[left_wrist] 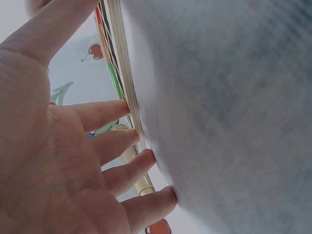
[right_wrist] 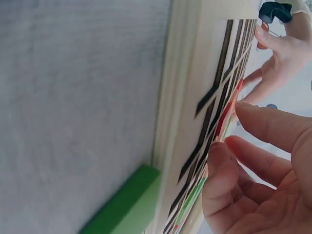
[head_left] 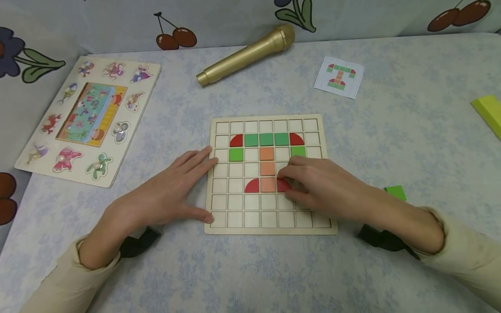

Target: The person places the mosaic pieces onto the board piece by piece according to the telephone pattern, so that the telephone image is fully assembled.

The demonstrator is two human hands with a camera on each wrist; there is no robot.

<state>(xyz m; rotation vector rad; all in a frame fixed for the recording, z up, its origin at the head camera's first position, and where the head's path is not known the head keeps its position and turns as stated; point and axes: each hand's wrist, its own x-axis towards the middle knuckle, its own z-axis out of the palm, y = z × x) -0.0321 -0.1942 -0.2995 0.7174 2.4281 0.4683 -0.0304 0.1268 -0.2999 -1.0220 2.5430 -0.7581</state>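
A wooden grid board [head_left: 231, 219] lies between the hands, with red quarter-circle, green and orange tiles in its cells. My left hand [head_left: 162, 187] is spread along the board's left edge, fingertips and thumb at its rim; the left wrist view shows its fingers [left_wrist: 129, 170] straight. With curled fingers, my right hand [head_left: 325, 184] reaches over the board and holds a red quarter-circle tile [head_left: 282, 185] between thumb and fingertips, right of the lowest orange tile [head_left: 268, 185]. In the right wrist view the tile [right_wrist: 223, 117] lies low in the grid between the fingertips.
A loose green tile [head_left: 396, 192] lies right of the board, beside the right forearm. A pattern card [head_left: 321, 82] and a gold microphone [head_left: 246, 58] lie behind. A picture puzzle board [head_left: 129, 117] is at left, a yellow block [head_left: 489, 114] at the far right.
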